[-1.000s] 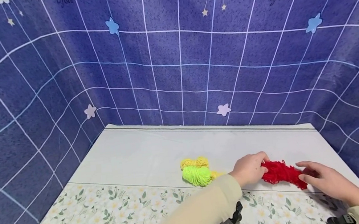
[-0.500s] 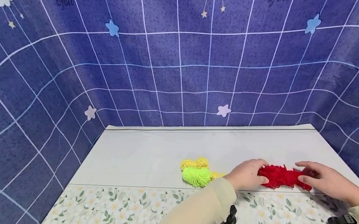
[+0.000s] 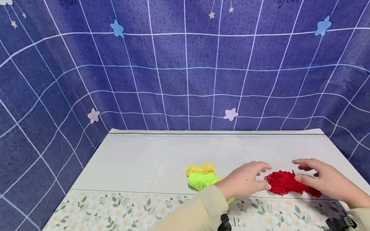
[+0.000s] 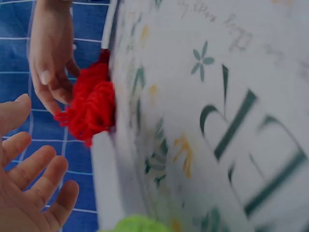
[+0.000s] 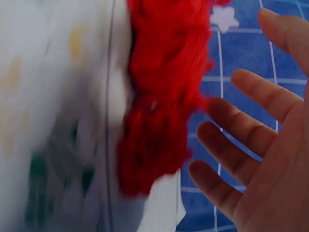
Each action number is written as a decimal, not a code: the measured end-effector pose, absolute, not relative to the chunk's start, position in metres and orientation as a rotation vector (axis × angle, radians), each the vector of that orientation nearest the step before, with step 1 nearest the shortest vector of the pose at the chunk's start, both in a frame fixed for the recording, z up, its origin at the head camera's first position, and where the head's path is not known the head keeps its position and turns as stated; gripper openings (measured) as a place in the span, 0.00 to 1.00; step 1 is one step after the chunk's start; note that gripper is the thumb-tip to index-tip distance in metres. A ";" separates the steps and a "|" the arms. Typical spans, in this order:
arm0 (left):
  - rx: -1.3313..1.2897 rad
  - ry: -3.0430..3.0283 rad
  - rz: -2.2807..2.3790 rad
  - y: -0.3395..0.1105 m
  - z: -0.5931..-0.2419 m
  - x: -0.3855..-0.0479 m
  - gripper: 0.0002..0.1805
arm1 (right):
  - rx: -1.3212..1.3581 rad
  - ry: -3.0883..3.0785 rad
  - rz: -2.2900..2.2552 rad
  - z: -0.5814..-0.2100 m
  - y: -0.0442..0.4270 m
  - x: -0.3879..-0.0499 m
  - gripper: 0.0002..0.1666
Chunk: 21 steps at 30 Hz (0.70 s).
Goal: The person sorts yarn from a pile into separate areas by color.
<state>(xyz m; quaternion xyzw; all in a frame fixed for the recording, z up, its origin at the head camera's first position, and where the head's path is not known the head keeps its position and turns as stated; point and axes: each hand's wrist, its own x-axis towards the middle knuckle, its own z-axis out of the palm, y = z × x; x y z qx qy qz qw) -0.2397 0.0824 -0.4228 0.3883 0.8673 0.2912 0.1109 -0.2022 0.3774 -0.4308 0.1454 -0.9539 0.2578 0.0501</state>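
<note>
A bundle of red yarn (image 3: 281,183) lies on the white table cover to the right. Just left of it is my left hand (image 3: 246,180), fingers spread and holding nothing. My right hand (image 3: 325,179) hovers over the bundle's right end, its fingers apart and loosely bent. In the right wrist view, the red yarn (image 5: 164,96) appears beside these spread fingers, with no grip on it. The left wrist view shows the red yarn (image 4: 94,106) beyond my open left palm (image 4: 29,188).
A lime green yarn bundle (image 3: 201,180) and a yellow one (image 3: 200,169) sit left of the hands, partly hidden by the left wrist. A floral band (image 3: 114,217) crosses the table cover. Blue grid-patterned curtains (image 3: 174,75) hang behind and at both sides.
My left hand has let go of the red yarn and moved left. The right hand has lifted and shifted left over it. The yarn bundle has shifted slightly toward me.
</note>
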 end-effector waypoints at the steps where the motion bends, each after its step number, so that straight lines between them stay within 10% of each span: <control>1: 1.164 2.553 0.848 0.078 -0.420 -0.239 0.30 | 0.457 -2.890 0.785 -0.430 0.373 -0.203 0.33; 21: 1.211 2.758 0.756 -0.034 -0.410 -0.223 0.29 | 0.812 -2.759 0.858 -0.425 0.268 -0.220 0.27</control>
